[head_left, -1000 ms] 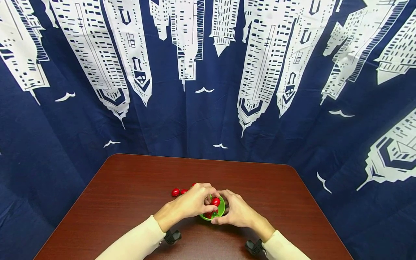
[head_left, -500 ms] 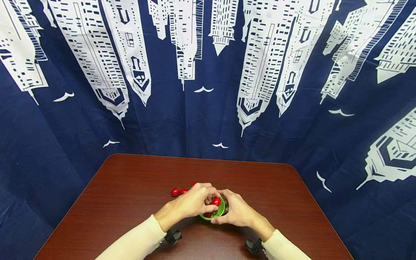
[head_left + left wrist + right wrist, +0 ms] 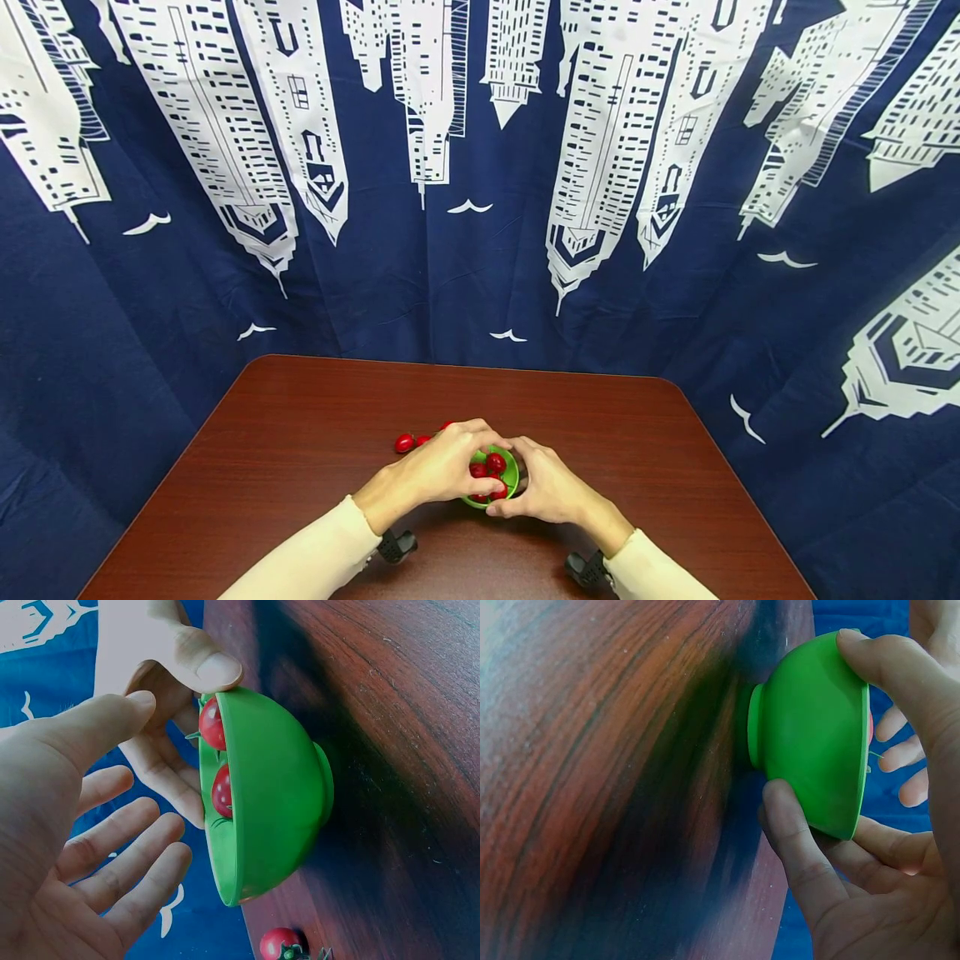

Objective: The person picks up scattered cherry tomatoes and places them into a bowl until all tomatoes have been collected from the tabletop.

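A small green bowl (image 3: 513,473) holding several cherry tomatoes (image 3: 496,462) stands upright on the table. My right hand (image 3: 553,485) grips it from the right, thumb at the near rim and fingers around the far side; the right wrist view shows the bowl (image 3: 814,735) between thumb and fingers. Over the left part of the opening hovers my left hand (image 3: 448,468). In the left wrist view this left hand (image 3: 105,847) has its fingers loosely spread with nothing between them, beside the bowl (image 3: 274,799). It hides part of the bowl in the head view.
Several more cherry tomatoes (image 3: 405,442) lie on the brown table (image 3: 337,408) left of the bowl, partly behind the left hand. Behind the table hangs a dark blue curtain (image 3: 375,292) with white buildings. A dark camera (image 3: 397,546) sits at the left wrist.
My left hand held a cherry tomato over the bowl; it has let go, and the tomato now lies among the others inside. The right hand keeps its grip on the bowl.
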{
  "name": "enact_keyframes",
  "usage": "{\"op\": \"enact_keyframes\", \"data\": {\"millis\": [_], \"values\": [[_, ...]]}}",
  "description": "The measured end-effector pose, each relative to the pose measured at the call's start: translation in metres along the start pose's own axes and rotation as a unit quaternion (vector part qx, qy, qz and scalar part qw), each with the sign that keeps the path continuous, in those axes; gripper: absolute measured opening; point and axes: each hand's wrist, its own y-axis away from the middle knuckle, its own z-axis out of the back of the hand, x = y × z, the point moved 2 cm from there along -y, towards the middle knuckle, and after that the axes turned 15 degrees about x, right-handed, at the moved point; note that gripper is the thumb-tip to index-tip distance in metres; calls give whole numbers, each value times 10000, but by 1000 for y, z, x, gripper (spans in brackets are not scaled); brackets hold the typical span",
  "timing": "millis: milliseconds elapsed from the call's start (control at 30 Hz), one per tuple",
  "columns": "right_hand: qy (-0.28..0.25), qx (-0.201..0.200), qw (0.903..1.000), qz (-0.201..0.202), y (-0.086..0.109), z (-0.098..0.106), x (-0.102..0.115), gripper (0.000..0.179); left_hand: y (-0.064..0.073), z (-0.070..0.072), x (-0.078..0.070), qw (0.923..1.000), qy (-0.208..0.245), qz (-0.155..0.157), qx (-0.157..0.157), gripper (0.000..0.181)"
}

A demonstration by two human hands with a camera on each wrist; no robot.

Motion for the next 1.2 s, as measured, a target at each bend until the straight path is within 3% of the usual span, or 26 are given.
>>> {"op": "enact_keyframes", "data": {"millis": [633,967,1200], "values": [[-236,59,9996,-104,0,0,0,94,10,7,9,9999,-38,63,-147,46],[-388,76,9990,-198,1,0,-1,100,22,14,22,9990,-145,257,-330,43],[-432,78,9989,-161,2,0,-2,103,36,19,38,9967,-304,575,-482,47]]}}
